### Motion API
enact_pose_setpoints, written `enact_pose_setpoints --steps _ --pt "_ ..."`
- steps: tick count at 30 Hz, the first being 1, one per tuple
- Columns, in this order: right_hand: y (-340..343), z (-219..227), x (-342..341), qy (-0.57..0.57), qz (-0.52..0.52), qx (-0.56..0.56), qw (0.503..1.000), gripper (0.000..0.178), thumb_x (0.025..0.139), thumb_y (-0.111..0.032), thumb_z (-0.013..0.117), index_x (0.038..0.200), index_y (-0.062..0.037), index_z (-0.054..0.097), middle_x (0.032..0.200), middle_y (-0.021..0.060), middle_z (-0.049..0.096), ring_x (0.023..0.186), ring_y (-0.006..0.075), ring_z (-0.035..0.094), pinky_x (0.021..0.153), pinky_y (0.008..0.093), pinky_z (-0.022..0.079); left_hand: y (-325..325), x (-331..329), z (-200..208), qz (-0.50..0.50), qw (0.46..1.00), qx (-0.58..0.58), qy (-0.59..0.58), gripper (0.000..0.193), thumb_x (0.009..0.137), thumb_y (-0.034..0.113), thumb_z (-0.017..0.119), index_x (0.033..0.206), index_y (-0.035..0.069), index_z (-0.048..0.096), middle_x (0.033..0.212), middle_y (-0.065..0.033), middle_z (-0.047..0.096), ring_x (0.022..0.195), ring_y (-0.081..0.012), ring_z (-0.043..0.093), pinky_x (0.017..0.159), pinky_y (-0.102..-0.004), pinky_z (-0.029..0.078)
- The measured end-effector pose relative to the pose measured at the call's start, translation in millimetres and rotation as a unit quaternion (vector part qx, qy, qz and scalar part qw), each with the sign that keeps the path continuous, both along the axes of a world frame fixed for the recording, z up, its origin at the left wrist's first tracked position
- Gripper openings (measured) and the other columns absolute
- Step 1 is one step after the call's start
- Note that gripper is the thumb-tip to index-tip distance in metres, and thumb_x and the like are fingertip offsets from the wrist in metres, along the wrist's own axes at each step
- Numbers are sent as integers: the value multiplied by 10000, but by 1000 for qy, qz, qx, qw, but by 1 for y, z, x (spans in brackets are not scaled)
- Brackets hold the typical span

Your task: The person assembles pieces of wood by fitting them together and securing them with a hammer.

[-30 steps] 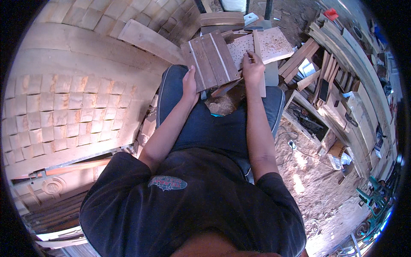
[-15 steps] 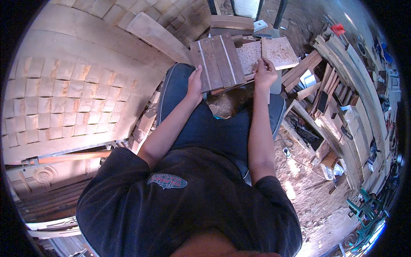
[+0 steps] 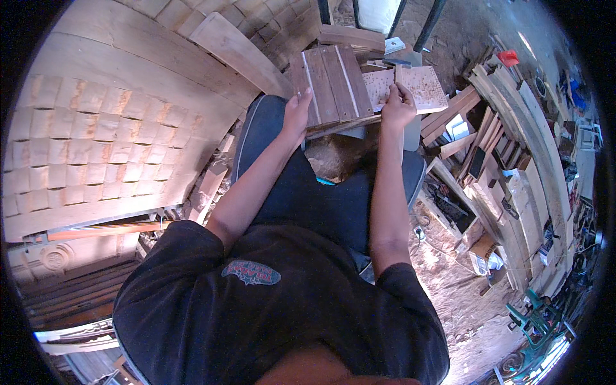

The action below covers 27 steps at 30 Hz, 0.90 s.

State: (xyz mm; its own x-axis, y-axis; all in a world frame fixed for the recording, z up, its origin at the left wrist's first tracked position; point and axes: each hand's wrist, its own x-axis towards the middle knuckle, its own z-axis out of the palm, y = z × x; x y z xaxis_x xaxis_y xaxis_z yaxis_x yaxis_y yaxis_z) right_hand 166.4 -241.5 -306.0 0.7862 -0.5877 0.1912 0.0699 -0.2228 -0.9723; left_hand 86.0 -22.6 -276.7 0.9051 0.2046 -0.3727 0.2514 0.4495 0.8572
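A brown wooden panel with two pale stripes rests ahead of my knees, tilted slightly. My left hand is closed on its left edge, thumb up along the side. To the right of the panel, my right hand pinches a narrow light wood strip, which runs partly hidden beneath my hand and wrist. Under and behind that hand lies a pale board dotted with many small brown marks or bits. A dark tool, its kind unclear, lies at the board's far edge.
A large woven wood panel stands at my left, with a long plank leaning near it. Piled wood offcuts and an open wooden frame lie on the right. A cord with a plug is on the floor.
The striped panel has shifted slightly away and to the right, with my left hand still on its edge. My right hand has lowered its fingers a little over the strip.
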Motion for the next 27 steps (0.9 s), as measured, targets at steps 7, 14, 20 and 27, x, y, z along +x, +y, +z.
enact_pose_setpoints --steps 7,14,20,27 --pt "11 -16 7 9 0 6 1000 208 795 -103 703 933 52 711 863 153 709 784 230 661 742 343 518 20 17 -9 -10 1000 22 11 388 965 341 560 1161 6 561 1070 -71 644 958 -154 618 859 -318 483" --pt "13 -19 7 41 23 17 999 206 807 -88 687 948 61 702 878 162 708 784 231 665 735 338 525 27 8 -20 -1 999 43 9 374 954 334 583 1114 -3 587 1047 -77 648 927 -138 609 842 -297 467" --pt "13 -11 4 14 34 -23 999 207 819 -75 672 971 65 689 874 161 705 745 219 664 703 333 531 26 6 -24 -2 1000 4 19 379 954 338 581 1112 -6 592 1047 -77 652 948 -143 599 859 -302 454" --pt "21 7 1 63 53 11 997 205 827 -61 662 984 69 679 881 154 702 742 191 654 680 312 524 32 19 -42 -6 999 -8 35 357 950 334 581 1128 24 597 1063 -72 659 934 -174 636 841 -325 495"
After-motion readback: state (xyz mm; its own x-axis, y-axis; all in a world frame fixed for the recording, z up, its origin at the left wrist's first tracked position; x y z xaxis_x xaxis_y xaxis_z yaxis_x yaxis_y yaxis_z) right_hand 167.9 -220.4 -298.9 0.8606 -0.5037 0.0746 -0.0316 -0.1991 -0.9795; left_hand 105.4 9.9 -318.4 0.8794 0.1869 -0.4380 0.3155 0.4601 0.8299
